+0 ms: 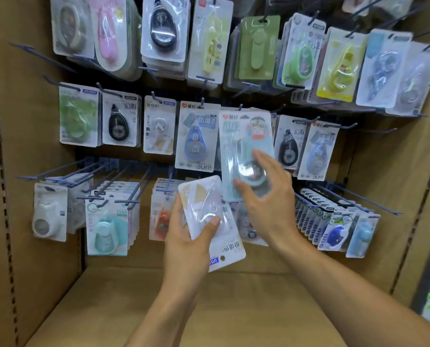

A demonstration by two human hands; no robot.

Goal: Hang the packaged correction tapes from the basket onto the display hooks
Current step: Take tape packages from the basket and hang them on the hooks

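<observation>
Left hand (186, 236) grips an upside-down white-and-tan blister-packed correction tape (209, 219); right hand (269, 196), fingers loosely spread, touches a pale-blue packaged tape (244, 146) on a middle-row hook.

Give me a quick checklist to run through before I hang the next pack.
1. Left hand grips the white pack: ok.
2. White pack upright: not ok, hang hole points down.
3. Light blue pack seated on its hook: cannot tell, top is blurred.
4. Right hand free: not ok, fingers on the light blue pack.
5. Matching row for the white pack: cannot tell.
</observation>
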